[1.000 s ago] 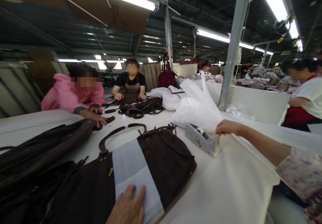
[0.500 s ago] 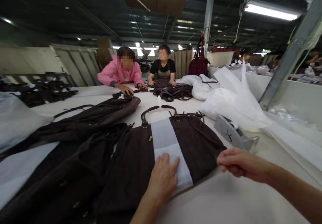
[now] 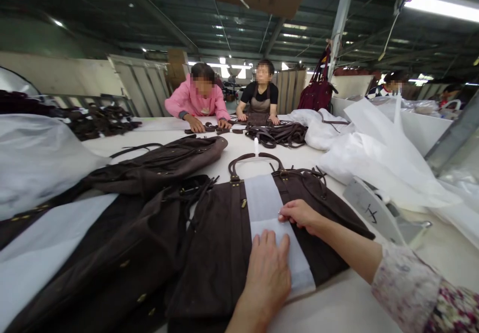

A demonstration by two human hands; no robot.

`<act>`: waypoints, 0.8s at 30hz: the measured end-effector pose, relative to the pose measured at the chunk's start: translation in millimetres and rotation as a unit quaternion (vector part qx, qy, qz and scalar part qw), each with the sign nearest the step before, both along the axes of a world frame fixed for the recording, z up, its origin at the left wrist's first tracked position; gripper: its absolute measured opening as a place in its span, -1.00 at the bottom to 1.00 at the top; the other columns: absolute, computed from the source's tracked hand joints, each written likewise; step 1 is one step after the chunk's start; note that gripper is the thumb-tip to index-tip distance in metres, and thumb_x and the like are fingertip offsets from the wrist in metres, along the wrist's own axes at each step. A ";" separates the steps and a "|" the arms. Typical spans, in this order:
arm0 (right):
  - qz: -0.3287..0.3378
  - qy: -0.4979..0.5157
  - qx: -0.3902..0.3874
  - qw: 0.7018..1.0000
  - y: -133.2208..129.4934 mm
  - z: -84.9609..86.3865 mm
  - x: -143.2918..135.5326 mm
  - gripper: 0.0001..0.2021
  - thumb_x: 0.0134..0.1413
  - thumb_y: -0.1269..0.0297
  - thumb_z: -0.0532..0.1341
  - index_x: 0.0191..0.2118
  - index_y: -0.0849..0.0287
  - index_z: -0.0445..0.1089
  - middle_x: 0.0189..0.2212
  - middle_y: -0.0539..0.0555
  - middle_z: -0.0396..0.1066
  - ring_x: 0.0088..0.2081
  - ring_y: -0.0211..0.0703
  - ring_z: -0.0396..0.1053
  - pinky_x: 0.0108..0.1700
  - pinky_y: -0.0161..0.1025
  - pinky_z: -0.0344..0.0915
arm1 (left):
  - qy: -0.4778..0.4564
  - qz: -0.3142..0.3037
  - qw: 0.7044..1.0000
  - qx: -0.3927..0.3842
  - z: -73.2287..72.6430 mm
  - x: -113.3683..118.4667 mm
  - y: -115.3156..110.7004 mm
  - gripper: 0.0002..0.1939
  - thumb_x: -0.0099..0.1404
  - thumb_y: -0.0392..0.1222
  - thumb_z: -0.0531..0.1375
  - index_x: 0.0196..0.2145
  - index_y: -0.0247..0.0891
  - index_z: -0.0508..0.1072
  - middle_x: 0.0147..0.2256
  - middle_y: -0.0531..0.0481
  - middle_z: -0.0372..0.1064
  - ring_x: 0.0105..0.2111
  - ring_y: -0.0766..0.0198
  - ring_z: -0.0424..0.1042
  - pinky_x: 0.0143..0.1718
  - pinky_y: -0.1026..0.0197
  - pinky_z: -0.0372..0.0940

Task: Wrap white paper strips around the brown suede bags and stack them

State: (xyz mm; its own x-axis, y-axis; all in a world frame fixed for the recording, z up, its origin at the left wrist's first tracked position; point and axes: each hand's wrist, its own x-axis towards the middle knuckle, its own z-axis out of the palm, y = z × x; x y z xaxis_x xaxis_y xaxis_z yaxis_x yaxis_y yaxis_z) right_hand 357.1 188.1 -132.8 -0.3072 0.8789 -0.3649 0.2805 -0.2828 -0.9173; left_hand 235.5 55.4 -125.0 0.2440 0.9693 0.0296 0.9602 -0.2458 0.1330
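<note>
A dark brown handbag [image 3: 219,238] lies flat before me, its handle loop [image 3: 256,157] pointing away. Around its middle runs a pale paper band [image 3: 264,198]. My left hand [image 3: 270,268] lies on the lower part of this band, fingers stretched out. Just above it, my right hand [image 3: 299,214] is closed in a pinch at the band's right edge. A tiny pale bit shows at those fingertips, too small to name. To the right stands a grey object like a tape dispenser [image 3: 370,211], marked in black.
More dark bags [image 3: 123,253] are heaped at the left, near a clear plastic bag [image 3: 41,158]. White plastic sheeting [image 3: 377,163] covers the right side. Across the table, a person in pink [image 3: 198,98] and a person in an apron [image 3: 260,98] handle dark straps [image 3: 277,133].
My right hand has moved left from the bag's right edge onto the paper band. My left hand stays on the band. The view has turned slightly left.
</note>
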 end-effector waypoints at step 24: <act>-0.001 -0.145 0.314 0.938 28.0 -39.0 -4.5 -0.87 -0.16 0.40 0.32 -0.44 0.17 0.35 -0.46 -0.05 0.35 -0.38 -0.25 0.26 -0.27 -0.33 0.14 | 0.048 0.039 0.998 -0.008 11.3 17.8 20.9 -0.50 0.10 -0.29 0.05 0.04 -0.31 0.34 -0.11 -0.24 0.27 -0.10 -0.10 0.22 -0.16 -0.10 0.19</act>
State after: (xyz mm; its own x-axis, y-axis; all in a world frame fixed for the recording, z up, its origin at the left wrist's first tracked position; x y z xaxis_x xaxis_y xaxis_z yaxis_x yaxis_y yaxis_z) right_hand 352.6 216.0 -171.8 -0.2727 0.9491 0.1577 0.5433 0.2872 -0.7889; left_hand 253.2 76.3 -113.7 0.1686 0.9857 -0.0059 0.9848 -0.1682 0.0430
